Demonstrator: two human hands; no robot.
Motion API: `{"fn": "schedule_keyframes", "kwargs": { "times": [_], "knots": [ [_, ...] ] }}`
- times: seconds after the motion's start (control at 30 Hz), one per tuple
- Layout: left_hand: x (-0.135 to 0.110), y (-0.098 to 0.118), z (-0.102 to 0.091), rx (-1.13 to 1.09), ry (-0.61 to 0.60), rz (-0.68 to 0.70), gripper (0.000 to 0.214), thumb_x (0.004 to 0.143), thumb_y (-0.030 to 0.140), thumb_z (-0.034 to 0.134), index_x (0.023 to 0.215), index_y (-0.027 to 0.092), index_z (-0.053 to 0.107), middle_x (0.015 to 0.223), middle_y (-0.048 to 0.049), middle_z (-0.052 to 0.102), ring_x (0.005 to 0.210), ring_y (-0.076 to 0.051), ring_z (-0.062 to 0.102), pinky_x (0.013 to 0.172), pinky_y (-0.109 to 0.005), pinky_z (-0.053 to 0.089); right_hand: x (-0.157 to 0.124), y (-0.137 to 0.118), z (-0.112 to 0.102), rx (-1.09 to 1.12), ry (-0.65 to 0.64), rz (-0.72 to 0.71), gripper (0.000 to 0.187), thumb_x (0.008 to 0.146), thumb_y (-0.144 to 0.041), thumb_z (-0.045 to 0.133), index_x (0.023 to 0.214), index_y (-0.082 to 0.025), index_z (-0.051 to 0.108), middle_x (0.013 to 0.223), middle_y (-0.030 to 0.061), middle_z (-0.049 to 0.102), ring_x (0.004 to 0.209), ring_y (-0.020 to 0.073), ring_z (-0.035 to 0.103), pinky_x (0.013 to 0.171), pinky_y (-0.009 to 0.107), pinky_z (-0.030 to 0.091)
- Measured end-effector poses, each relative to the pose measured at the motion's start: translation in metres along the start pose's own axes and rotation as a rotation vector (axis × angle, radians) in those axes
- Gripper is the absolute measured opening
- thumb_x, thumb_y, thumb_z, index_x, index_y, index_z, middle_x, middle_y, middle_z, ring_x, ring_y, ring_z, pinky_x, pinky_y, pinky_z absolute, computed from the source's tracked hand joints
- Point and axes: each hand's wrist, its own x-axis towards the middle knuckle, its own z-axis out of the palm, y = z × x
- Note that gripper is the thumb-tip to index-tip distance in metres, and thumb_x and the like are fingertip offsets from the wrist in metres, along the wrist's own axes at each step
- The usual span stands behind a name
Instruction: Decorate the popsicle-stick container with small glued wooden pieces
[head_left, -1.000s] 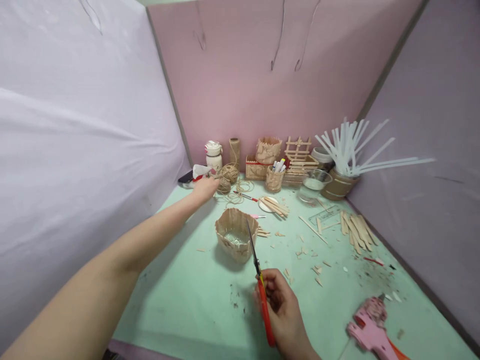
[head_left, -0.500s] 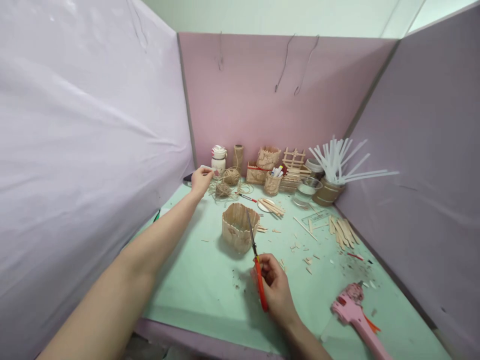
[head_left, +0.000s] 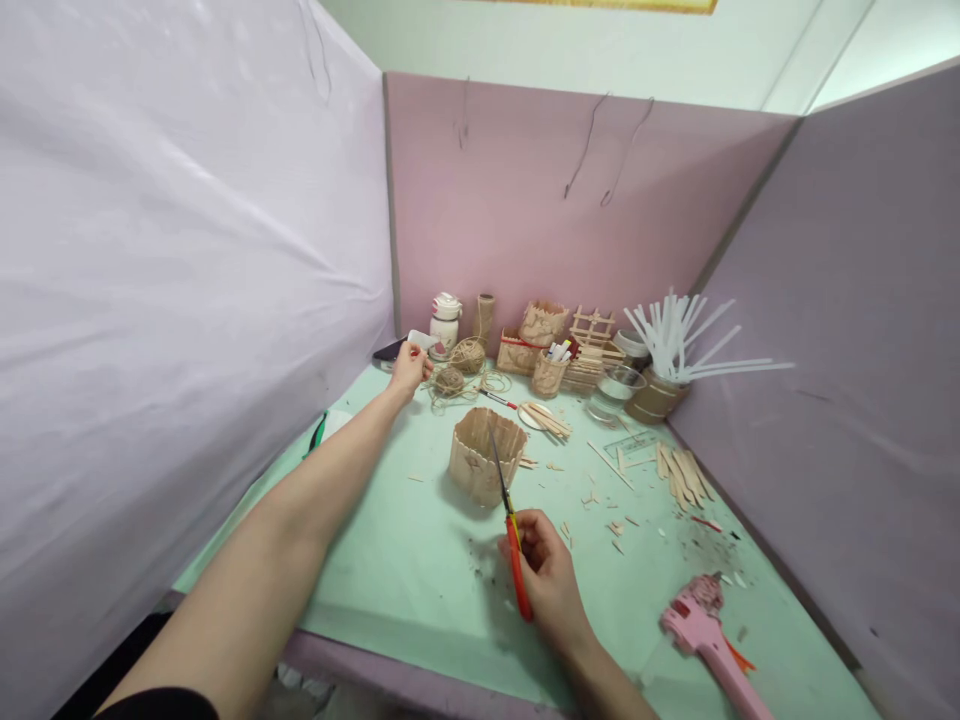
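Observation:
My left hand is stretched far out to the back left, its fingers closed at a small flat white piece, perhaps card or paper. Close to that hand are a white bottle and tangled twine. Nearer to me, my right hand grips red-handled scissors, blades pointing away and up. The blades overlap the view of a wooden-stick container with a wavy rim, which stands upright on the green tabletop.
At the right lies a pink glue gun, with wooden sticks beyond it. Wood scraps are scattered between. Along the back stand a clear bowl, a holder of white glue sticks and a pen cup.
The view has shifted, so most things appear slightly lower and those at the back farther right. More of the white piece shows by my left hand. My right hand keeps hold of the scissors.

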Motion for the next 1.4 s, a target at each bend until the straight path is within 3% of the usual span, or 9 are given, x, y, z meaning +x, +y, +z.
{"fn": "schedule_keyframes", "kwargs": {
  "times": [0.17,0.3,0.57,0.7,0.8,0.93,1.1,1.3,1.4],
  "knots": [
    [-0.004,0.001,0.007,0.018,0.028,-0.040,0.006,0.084,0.022,0.045,0.088,0.022,0.041,0.046,0.0114,0.041,0.032,-0.008,0.037,0.042,-0.018,0.032,0.000,-0.002,0.001,-0.017,0.006,0.005,0.028,0.081,-0.045,0.062,0.082,-0.019,0.053,0.064,-0.0028,0.052,0.058,0.0121,0.048,0.054,0.022,0.040],
    [0.000,0.017,0.003,0.062,-0.028,-0.060,0.006,0.084,0.020,0.043,0.089,0.023,0.043,0.052,0.0067,0.051,0.043,-0.011,0.052,0.049,-0.020,0.041,0.001,-0.001,0.002,-0.040,0.008,-0.015,0.027,0.081,-0.045,0.062,0.082,-0.019,0.054,0.066,-0.0016,0.055,0.060,0.0126,0.050,0.055,0.023,0.042],
    [0.010,0.066,-0.041,0.361,-0.201,-0.105,0.020,0.055,0.005,0.071,0.061,0.018,0.056,0.051,0.0006,0.056,0.049,-0.017,0.057,0.052,-0.026,0.044,-0.001,0.004,0.002,-0.073,0.001,-0.038,0.027,0.081,-0.045,0.062,0.083,-0.019,0.054,0.068,-0.0002,0.057,0.061,0.0135,0.052,0.056,0.024,0.043],
    [0.004,0.086,-0.052,0.420,-0.102,0.037,0.020,0.056,0.001,0.066,0.054,0.018,0.056,0.046,0.0014,0.051,0.057,-0.018,0.058,0.059,-0.026,0.044,-0.002,0.005,0.001,-0.081,0.000,-0.049,0.025,0.083,-0.044,0.061,0.084,-0.019,0.054,0.069,-0.0005,0.056,0.062,0.0132,0.052,0.057,0.023,0.043],
    [-0.013,0.098,-0.052,0.400,-0.027,0.169,0.010,0.064,0.009,0.064,0.067,0.018,0.063,0.057,0.0011,0.058,0.060,-0.015,0.056,0.064,-0.025,0.045,-0.003,0.005,0.001,-0.073,0.016,-0.078,0.025,0.082,-0.043,0.062,0.084,-0.020,0.054,0.069,-0.0008,0.055,0.062,0.0130,0.051,0.057,0.023,0.044],
    [-0.045,0.109,-0.053,0.180,0.010,0.281,0.016,0.075,0.020,0.057,0.086,0.015,0.067,0.069,0.0002,0.061,0.060,-0.011,0.054,0.065,-0.024,0.046,-0.002,0.006,0.000,-0.041,0.049,-0.098,0.025,0.080,-0.042,0.064,0.084,-0.019,0.054,0.066,-0.0015,0.053,0.059,0.0120,0.049,0.053,0.023,0.042],
    [-0.112,0.102,-0.057,-0.254,-0.062,0.098,0.016,0.070,0.024,0.067,0.083,0.016,0.065,0.072,0.0001,0.060,0.062,-0.008,0.055,0.065,-0.023,0.048,-0.006,0.006,0.000,-0.005,0.040,-0.062,0.025,0.080,-0.041,0.065,0.086,-0.021,0.052,0.066,-0.0025,0.051,0.058,0.0117,0.047,0.053,0.023,0.040],
    [-0.237,0.051,-0.052,-0.477,-0.088,-0.361,0.023,0.053,0.023,0.082,0.071,0.019,0.069,0.073,-0.0022,0.066,0.063,-0.009,0.060,0.062,-0.020,0.052,-0.042,-0.013,-0.004,0.046,-0.104,0.089,0.026,0.082,-0.040,0.061,0.095,-0.021,0.050,0.070,-0.0027,0.048,0.060,0.0119,0.045,0.055,0.023,0.039],
    [-0.276,0.031,-0.043,-0.552,-0.144,-0.569,0.019,0.057,0.026,0.082,0.071,0.020,0.069,0.074,-0.0027,0.067,0.062,-0.009,0.060,0.062,-0.020,0.053,-0.060,-0.029,-0.012,-0.043,-0.261,0.145,0.043,0.078,-0.035,0.064,0.115,-0.021,0.048,0.080,-0.0005,0.050,0.073,0.0154,0.049,0.064,0.026,0.042]
  ]
}}
